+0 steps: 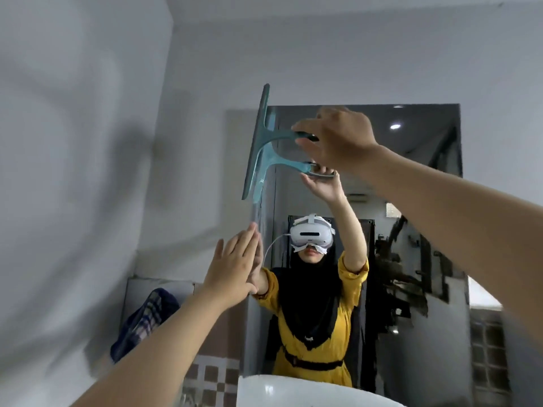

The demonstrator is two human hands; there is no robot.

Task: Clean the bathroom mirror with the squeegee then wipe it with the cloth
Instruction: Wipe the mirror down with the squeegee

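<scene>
Teal plastic squeegee (261,142) standing nearly upright at the mirror's (411,171) upper left edge, blade tilting slightly, top end reaching above the glass against the grey wall (88,142). Showing no readable brand or writing anywhere. Being gripped at the handle by the right hand (338,139), fingers curling round the stem, doubled by a reflection just below it. Lying flat with straight fingers, the left hand (235,265) pressing on the mirror's left edge lower down, holding nothing, meeting its own reflection fingertip to fingertip. Hanging at lower left beside the mirror, a dark blue checked cloth (147,321), draping over a pale panel, well apart from both hands. Curving across the bottom, the white rim of a basin (293,389), contents hidden. Reflecting in the glass: a person in a yellow top and white headset (311,233), and a ceiling light (395,126). Appearing blurred, brown-and-white checked tiles (211,380) below the cloth.
</scene>
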